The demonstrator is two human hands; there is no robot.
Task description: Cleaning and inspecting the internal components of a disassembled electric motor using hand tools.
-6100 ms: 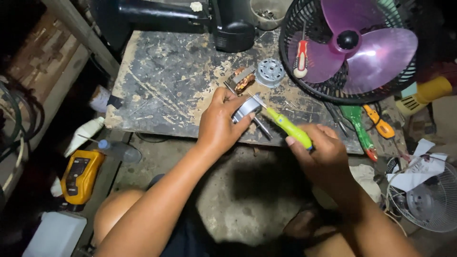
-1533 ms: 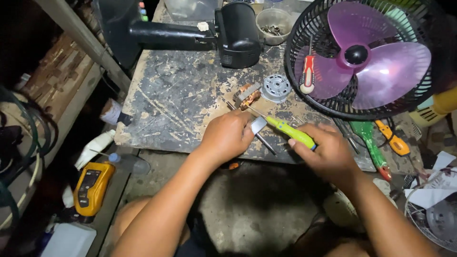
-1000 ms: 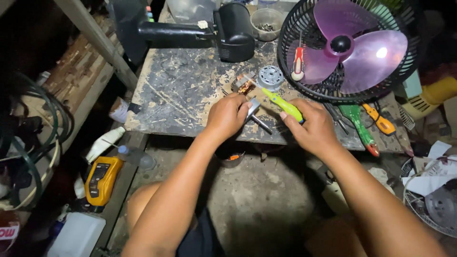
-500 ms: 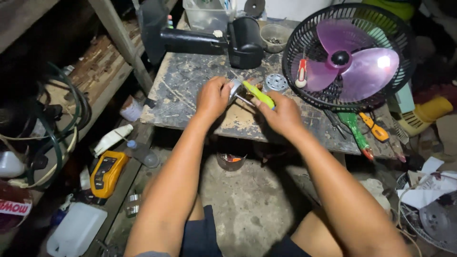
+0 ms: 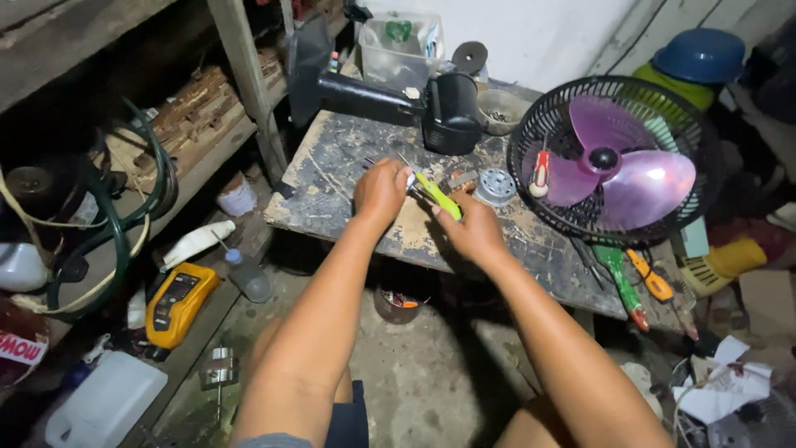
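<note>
near the middle of the frame, the right hand is gripping a yellow-green handled tool, its long axis slanting up-left toward the left hand. the left hand is clenching a small metal part at the tool's tip, over the scarred table. behind, a clear tub is holding green bits; a bowl is holding small hardware.

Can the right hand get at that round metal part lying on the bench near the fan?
Probably yes. The right hand, gripping the green-handled tool, sits just beside the round metal part, with only bare bench between; it would likely need to free its fingers first.
</note>
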